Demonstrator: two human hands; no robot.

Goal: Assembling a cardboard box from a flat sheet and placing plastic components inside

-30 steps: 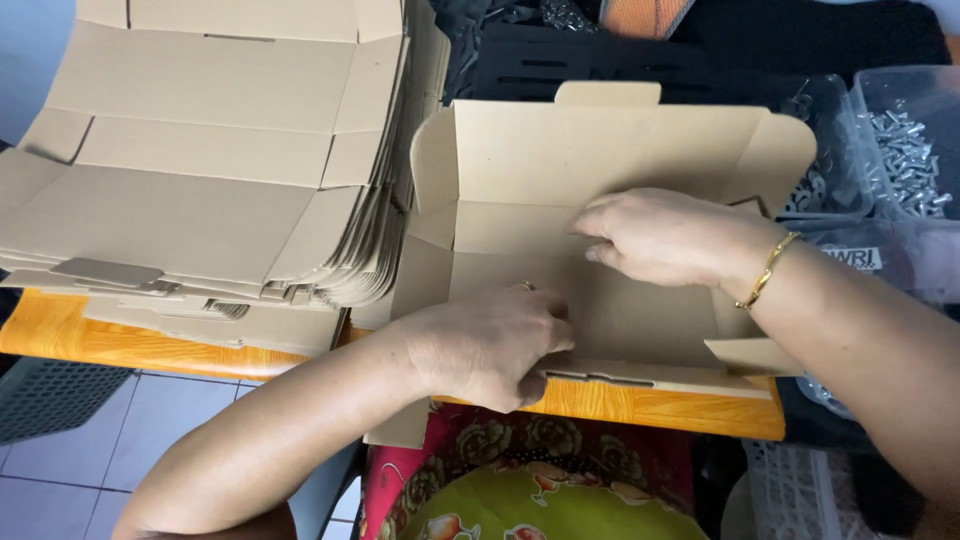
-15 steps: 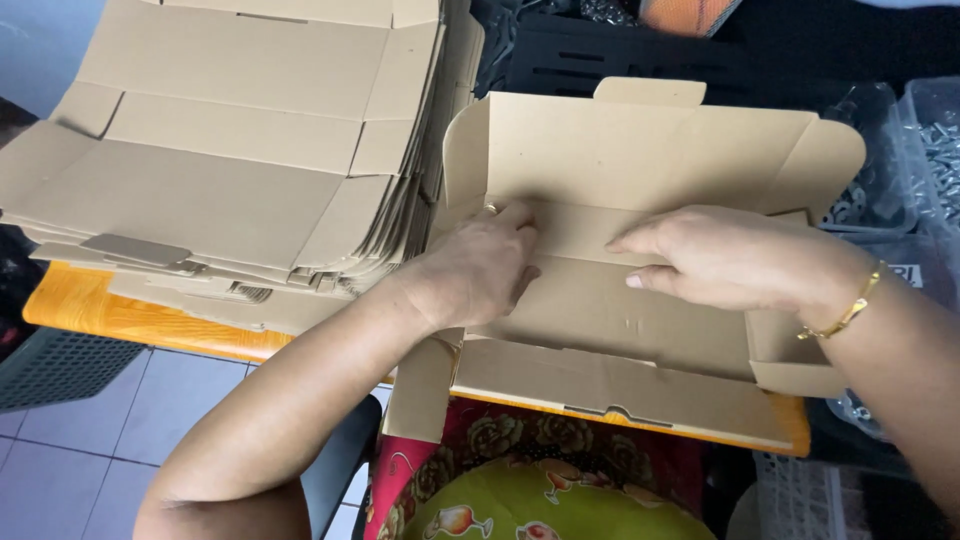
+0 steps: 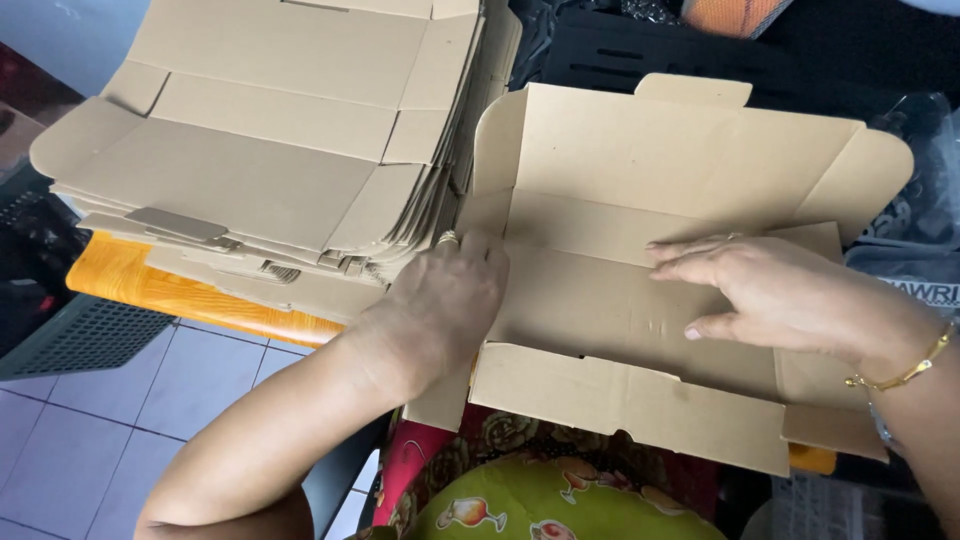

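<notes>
Head view shows me my left hand (image 3: 445, 300) pressing flat, fingers together, on the left end of a half-folded cardboard box (image 3: 640, 300). My right hand (image 3: 790, 295) lies spread on its floor panel. I see plain brown board, creased, back lid raised, front wall low, lying on the orange tabletop (image 3: 150, 285) beside a stack of flat box blanks (image 3: 270, 150).

A half-formed brown cardboard box (image 3: 640, 300) is seen lying open on an orange tabletop, its plain lid panel with a centre tab tilted up at the back and rounded side flaps raised. The long front wall is folded partly upward, and the base panel is pressed flat. A small flap is left splayed at the right front corner.
</notes>
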